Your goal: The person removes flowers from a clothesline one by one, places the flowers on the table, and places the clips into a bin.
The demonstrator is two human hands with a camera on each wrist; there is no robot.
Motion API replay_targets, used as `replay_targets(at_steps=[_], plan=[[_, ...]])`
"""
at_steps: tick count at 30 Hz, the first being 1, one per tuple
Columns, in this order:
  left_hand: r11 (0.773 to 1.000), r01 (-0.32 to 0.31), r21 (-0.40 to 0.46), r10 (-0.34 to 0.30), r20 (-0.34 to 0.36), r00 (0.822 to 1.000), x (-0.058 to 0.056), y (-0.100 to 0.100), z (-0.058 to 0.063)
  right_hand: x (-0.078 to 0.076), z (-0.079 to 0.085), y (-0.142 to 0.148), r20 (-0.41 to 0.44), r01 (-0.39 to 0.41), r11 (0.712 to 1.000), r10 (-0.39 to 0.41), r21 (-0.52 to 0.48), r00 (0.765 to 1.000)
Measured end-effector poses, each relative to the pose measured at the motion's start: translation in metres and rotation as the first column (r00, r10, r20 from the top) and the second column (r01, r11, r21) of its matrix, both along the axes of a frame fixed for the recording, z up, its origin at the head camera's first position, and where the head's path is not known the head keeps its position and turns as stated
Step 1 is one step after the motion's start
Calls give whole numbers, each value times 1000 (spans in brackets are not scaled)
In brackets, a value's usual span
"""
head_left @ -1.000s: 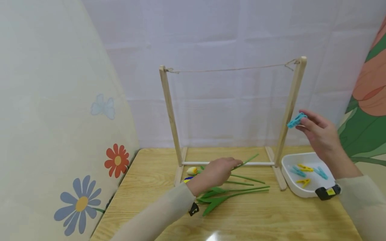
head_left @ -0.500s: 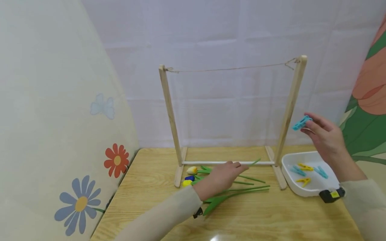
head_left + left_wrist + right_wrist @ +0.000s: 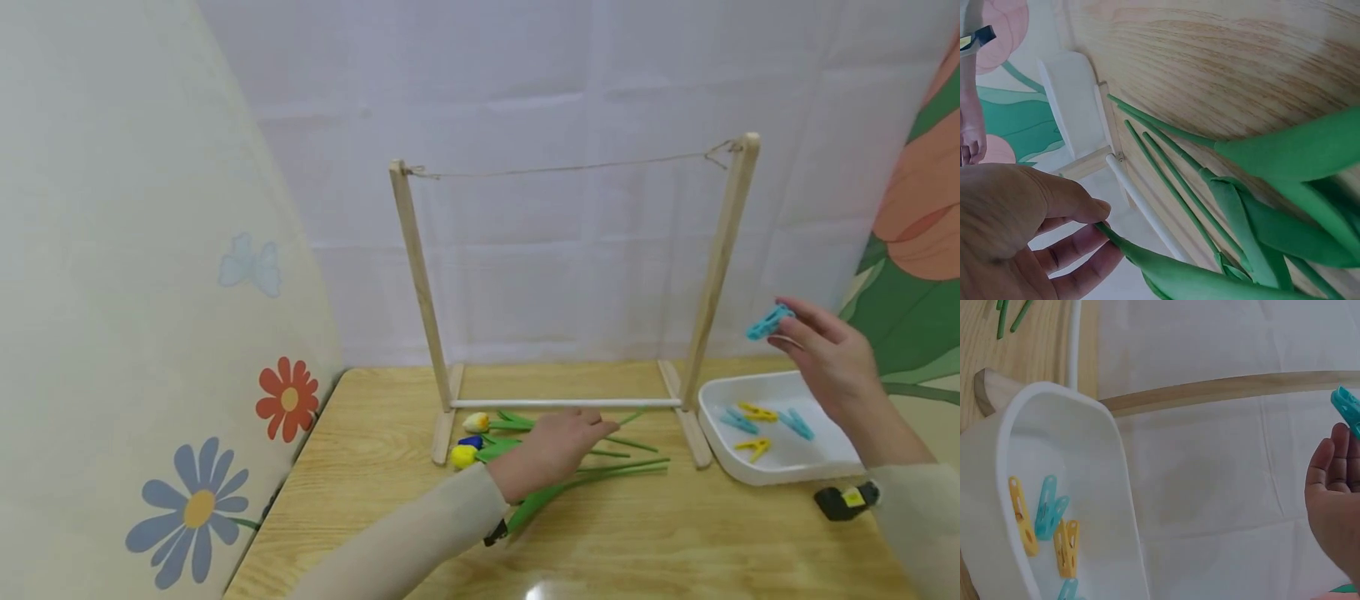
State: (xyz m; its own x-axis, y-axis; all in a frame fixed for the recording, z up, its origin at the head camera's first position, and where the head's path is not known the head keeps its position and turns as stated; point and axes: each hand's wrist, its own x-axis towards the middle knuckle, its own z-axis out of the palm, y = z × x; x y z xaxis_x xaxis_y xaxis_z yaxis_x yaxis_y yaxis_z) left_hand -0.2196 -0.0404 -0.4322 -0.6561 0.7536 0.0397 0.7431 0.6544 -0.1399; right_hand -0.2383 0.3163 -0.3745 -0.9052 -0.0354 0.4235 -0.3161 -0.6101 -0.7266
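Observation:
My left hand (image 3: 553, 447) is low over several artificial tulips lying on the table. In the left wrist view, its thumb and fingers pinch the green stem of one tulip (image 3: 1191, 278). That tulip's bloom cannot be told from the others. A white-and-yellow bloom (image 3: 476, 422), a blue bloom (image 3: 471, 442) and a yellow bloom (image 3: 464, 456) show left of the hand; the hand and sleeve cover part of the bunch. Raised above the tray, my right hand (image 3: 838, 362) pinches a light-blue clothespin (image 3: 770, 322) between thumb and fingers.
A white tray (image 3: 780, 478) at the right holds yellow clothespins (image 3: 753, 449) and blue clothespins (image 3: 797, 424). Behind the tulips stands a wooden frame (image 3: 722, 267), with a string (image 3: 555, 170) across its top and a white rod (image 3: 562, 404) near its base.
My right hand has moved right and down with the clothespin, away from the frame's post. The left hand has shifted slightly right, uncovering the blue and yellow blooms.

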Motion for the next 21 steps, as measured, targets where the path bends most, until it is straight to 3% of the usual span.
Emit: replay_targets(at_steps=[5,13,21], plan=[[1000,0,-10,0,-3,1000,0,3,-4,3,-8,10,64,44,998,-47,49,997],[998,-38,-47,41,74,996,4,6,-6,9,-22,28,189,134,984,-155,119,970],[997,-37,-65,39,36,999,4,9,-13,9,-38,39,189,279,922,-334,268,923]])
